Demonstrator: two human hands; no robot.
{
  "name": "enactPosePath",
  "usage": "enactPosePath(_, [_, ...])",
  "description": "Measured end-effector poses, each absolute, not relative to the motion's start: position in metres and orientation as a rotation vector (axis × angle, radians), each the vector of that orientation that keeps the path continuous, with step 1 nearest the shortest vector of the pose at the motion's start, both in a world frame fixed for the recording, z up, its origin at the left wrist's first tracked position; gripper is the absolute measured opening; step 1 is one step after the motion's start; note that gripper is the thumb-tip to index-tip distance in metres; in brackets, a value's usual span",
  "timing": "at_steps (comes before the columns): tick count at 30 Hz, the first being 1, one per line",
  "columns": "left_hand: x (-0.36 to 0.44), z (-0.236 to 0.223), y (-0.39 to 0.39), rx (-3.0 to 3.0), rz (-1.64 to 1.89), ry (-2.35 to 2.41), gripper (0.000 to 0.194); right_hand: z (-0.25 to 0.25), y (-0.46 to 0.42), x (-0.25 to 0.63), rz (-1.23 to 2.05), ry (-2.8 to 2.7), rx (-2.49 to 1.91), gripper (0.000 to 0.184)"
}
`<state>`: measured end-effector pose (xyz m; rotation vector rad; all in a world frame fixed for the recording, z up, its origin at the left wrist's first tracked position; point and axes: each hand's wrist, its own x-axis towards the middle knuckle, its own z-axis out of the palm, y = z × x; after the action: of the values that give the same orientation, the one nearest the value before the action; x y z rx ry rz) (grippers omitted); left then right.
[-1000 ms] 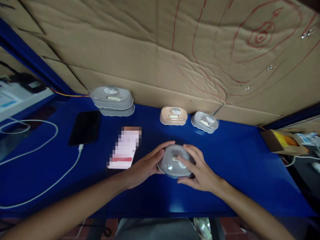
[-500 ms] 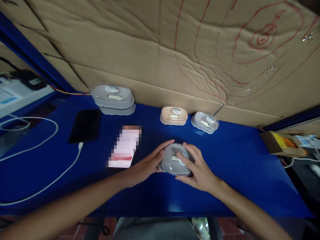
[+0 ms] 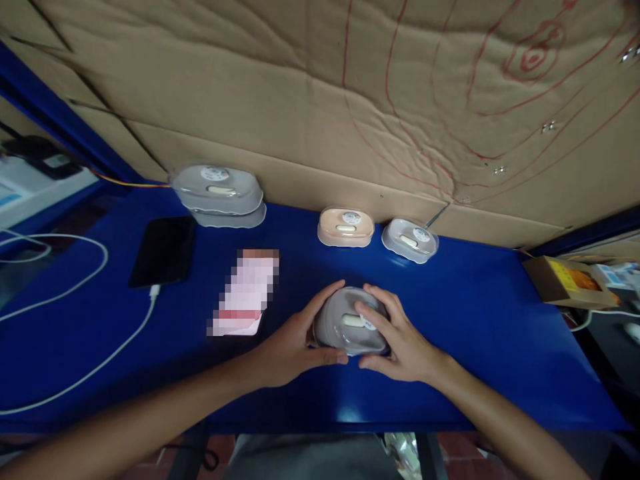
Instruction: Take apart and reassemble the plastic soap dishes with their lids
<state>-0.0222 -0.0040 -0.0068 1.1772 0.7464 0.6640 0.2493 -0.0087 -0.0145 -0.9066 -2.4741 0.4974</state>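
Note:
Between my two hands is a small grey oval box with a clear domed lid (image 3: 333,323); a white tab and a round sticker show on top. My left hand (image 3: 297,347) is wrapped round its left side, fingers behind and thumb along the front edge. From the right, my right hand (image 3: 409,343) grips it, with one finger lying over the lid by the sticker. Behind the hands stand a peach lidded box (image 3: 346,239) and a second grey lidded box (image 3: 410,250). Farther left is a stack of larger grey lidded boxes (image 3: 227,207).
A phone with a lit, blurred screen (image 3: 245,293) lies left of my hands. Beyond it is a dark phone (image 3: 164,250) with a white cable (image 3: 143,333). A cardboard wall (image 3: 225,87) rises behind the blue table (image 3: 480,333). An open carton (image 3: 565,283) sits at right.
My left thumb has come round to the front edge of the held box. The right hand keeps nearly the same grip. The view has shifted slightly.

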Motion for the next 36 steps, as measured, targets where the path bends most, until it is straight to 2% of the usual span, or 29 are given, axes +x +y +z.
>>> enactPosePath(12, [-0.024, 0.011, -0.004, 1.18, 0.689, 0.779, 0.115, -0.023, -0.008, 0.243, 0.336, -2.496, -0.884, 0.106])
enactPosePath(20, [-0.022, 0.016, -0.012, 1.409, 0.741, 0.838, 0.097, -0.026, -0.01, 0.248, 0.316, -2.496, -0.8, 0.096])
enactPosePath(29, [-0.026, 0.014, -0.011, 1.43, 0.721, 0.83, 0.093, -0.025, -0.016, 0.238, 0.168, -2.506, -0.888, 0.102])
enactPosePath(36, [-0.025, 0.017, -0.013, 1.481, 0.733, 0.82, 0.092, -0.025, -0.014, 0.245, 0.262, -2.471, -0.83, 0.098])
